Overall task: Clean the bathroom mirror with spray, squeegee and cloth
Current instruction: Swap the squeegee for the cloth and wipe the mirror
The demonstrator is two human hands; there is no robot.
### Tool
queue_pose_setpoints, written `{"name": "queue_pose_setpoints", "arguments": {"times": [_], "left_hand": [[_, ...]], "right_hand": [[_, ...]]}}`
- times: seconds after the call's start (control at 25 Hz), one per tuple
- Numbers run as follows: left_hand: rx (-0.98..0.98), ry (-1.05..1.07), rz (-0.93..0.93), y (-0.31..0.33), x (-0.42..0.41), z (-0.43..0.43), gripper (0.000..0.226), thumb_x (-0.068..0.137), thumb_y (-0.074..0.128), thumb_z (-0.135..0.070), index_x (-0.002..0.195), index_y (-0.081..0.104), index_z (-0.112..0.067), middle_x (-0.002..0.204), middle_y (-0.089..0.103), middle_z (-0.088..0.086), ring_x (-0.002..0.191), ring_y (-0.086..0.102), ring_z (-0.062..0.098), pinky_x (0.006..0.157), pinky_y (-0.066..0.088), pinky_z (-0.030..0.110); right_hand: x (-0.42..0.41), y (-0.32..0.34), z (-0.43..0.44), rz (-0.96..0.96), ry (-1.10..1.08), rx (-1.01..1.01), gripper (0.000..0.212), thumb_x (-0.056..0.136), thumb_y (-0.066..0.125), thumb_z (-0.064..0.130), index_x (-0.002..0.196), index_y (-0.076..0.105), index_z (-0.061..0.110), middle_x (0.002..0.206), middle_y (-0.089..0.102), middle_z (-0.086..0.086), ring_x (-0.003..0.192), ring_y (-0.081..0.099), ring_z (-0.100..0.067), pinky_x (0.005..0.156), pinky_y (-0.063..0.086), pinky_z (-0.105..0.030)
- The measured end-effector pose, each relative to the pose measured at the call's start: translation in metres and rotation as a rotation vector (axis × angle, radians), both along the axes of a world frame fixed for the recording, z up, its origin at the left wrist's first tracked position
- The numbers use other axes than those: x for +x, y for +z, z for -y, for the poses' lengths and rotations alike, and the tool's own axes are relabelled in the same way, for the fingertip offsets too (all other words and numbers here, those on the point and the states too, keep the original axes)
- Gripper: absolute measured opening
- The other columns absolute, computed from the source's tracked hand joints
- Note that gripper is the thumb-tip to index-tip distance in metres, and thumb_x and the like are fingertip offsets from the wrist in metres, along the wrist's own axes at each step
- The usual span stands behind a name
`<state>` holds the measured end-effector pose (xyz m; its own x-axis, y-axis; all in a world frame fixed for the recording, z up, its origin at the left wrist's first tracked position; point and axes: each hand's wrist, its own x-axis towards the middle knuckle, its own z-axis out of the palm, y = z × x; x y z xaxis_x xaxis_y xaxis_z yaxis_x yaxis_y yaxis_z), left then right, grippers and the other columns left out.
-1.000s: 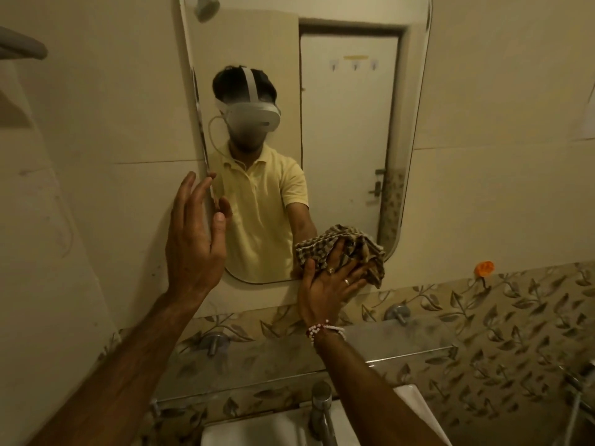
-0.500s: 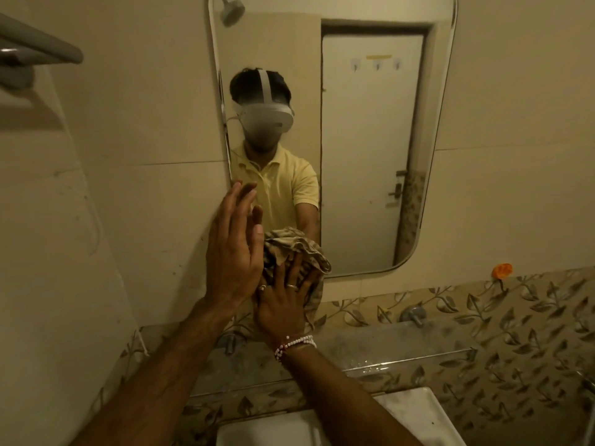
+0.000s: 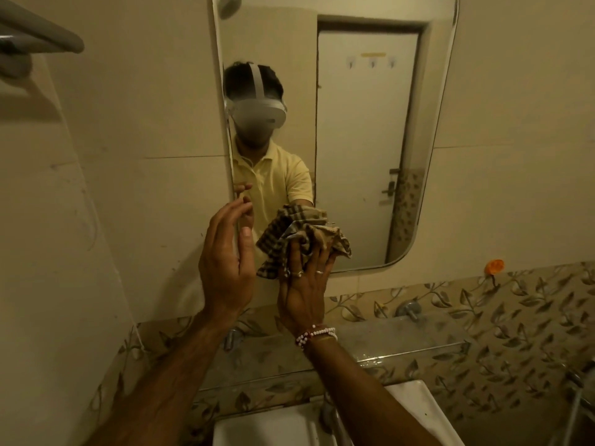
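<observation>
Pressing cloth (image 3: 302, 235) on mirror (image 3: 363, 156), contact possibly hidden

Plain cream tiles (image 3: 515, 123) cover the walls, dimly lit in a yellowish cast. Below them runs a band of leaf-patterned tiles (image 3: 515, 333). A narrow glass shelf (image 3: 402, 342) on metal brackets juts from that band, wet in places. Under it sits a white basin (image 3: 273, 429). A grey rail (image 3: 42, 37), perhaps a towel bar, is fixed upper left. A small orange hook (image 3: 495, 266) clings to the wall.
</observation>
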<state>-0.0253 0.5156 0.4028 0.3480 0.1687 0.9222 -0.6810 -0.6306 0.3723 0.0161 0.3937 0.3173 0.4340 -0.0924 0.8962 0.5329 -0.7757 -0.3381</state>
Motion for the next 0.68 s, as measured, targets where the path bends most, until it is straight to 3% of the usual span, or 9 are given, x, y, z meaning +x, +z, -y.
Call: {"name": "queue_pose_setpoints", "arguments": {"times": [0.12,0.2,0.28,0.36,0.44,0.56,0.68], "left_hand": [[-0.041,-0.074,-0.008,-0.007,-0.007,0.013,0.034,0.103,0.045,-0.012,0.133,0.06,-0.009,0.139,0.059,0.008,0.132,0.054,0.015,0.106,0.043,0.02],[-0.05,-0.124,-0.022,-0.011,-0.009,0.024,0.033,0.103,0.045,-0.012,0.132,0.059,-0.013,0.137,0.06,0.006,0.131,0.055,0.016,0.105,0.044,0.019],[-0.051,-0.176,-0.033,-0.014,-0.01,0.037,0.033,0.104,0.044,-0.014,0.133,0.059,-0.017,0.137,0.059,0.001,0.129,0.056,0.015,0.103,0.046,0.02],[-0.029,-0.238,-0.04,-0.02,-0.01,0.053,0.033,0.104,0.044,-0.015,0.132,0.059,-0.019,0.136,0.058,-0.006,0.128,0.056,0.011,0.102,0.047,0.022],[-0.003,-0.291,-0.066,-0.026,-0.011,0.073,0.032,0.103,0.045,-0.015,0.131,0.061,-0.016,0.134,0.057,-0.009,0.128,0.055,0.009,0.102,0.049,0.027],[0.011,-0.381,-0.129,-0.035,-0.016,0.113,0.032,0.102,0.046,-0.015,0.129,0.063,-0.015,0.131,0.062,-0.004,0.124,0.058,0.012,0.1,0.052,0.033],[0.037,-0.44,-0.155,-0.039,-0.023,0.158,0.03,0.103,0.046,-0.016,0.127,0.064,-0.017,0.13,0.063,-0.004,0.123,0.057,0.004,0.099,0.048,0.019]], "right_hand": [[-0.017,0.01,0.009,-0.034,0.255,0.368,0.068,0.102,0.037,0.035,0.155,-0.004,0.049,0.169,-0.005,0.0,0.157,-0.002,-0.026,0.127,0.007,-0.054],[-0.03,0.011,0.018,-0.169,0.412,0.699,0.066,0.1,0.035,0.043,0.157,0.003,0.042,0.168,0.013,-0.004,0.155,0.018,-0.028,0.123,0.021,-0.056],[-0.039,0.006,0.035,-0.286,0.571,1.014,0.058,0.104,0.038,0.03,0.159,0.021,0.02,0.158,0.04,0.0,0.142,0.043,-0.027,0.118,0.036,-0.054],[-0.048,0.004,0.054,-0.339,0.585,1.173,0.044,0.106,0.034,0.006,0.15,0.037,0.003,0.137,0.061,0.012,0.122,0.059,-0.014,0.107,0.049,-0.038],[-0.057,0.004,0.069,-0.289,0.641,1.378,0.041,0.105,0.03,0.007,0.141,0.05,0.009,0.131,0.064,-0.006,0.111,0.065,-0.024,0.089,0.057,-0.036],[-0.073,0.002,0.096,-0.201,0.595,1.516,0.04,0.105,0.03,0.01,0.132,0.056,0.023,0.138,0.06,-0.006,0.122,0.061,-0.02,0.088,0.056,-0.024],[-0.082,-0.008,0.134,-0.203,0.552,1.511,0.042,0.104,0.031,0.008,0.14,0.052,0.014,0.142,0.057,-0.012,0.131,0.054,-0.029,0.107,0.047,-0.043]]}}
